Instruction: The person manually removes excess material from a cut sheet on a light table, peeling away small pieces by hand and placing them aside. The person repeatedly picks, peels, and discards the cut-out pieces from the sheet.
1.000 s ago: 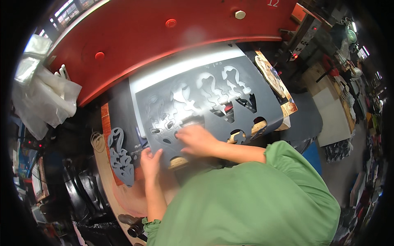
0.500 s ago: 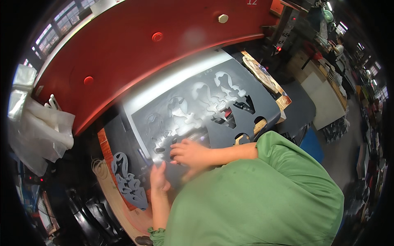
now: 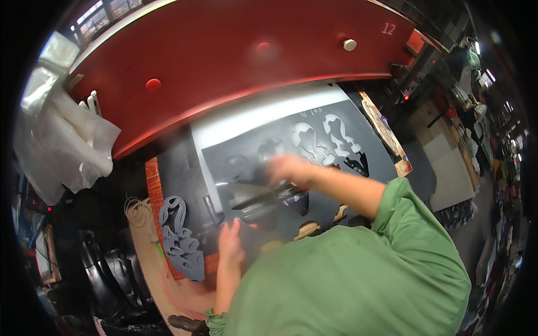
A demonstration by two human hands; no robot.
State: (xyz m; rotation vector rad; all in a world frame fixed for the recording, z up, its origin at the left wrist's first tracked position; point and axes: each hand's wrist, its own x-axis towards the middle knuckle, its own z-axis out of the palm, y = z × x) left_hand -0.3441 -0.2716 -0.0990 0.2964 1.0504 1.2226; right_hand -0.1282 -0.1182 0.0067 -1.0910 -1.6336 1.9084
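Observation:
A dark grey sheet [image 3: 358, 145] with several curling cut-out shapes lies over a white board [image 3: 263, 115]. My left hand [image 3: 231, 243] grips the sheet's near left edge, thumb on top and the other fingers mostly hidden. Above the left part of the sheet, over the cut shapes, is my right hand [image 3: 290, 171]. Motion smears its fingers, and a dark blur beside them cannot be made out. Cut grey pieces [image 3: 182, 241] of a curled, leafy outline lie left of my left hand, apart from it.
A red machine beam [image 3: 235, 61] with round buttons spans the far side. Clear plastic bags [image 3: 73, 129] hang at the left. Coiled cord [image 3: 137, 211] lies on the wooden table edge [image 3: 154, 263]. A patterned board [image 3: 384, 129] lies beyond the sheet's right end.
My right hand has lifted from beside my left hand and moved up and to the right over the sheet. My left hand stays at the sheet's edge. The view has shifted.

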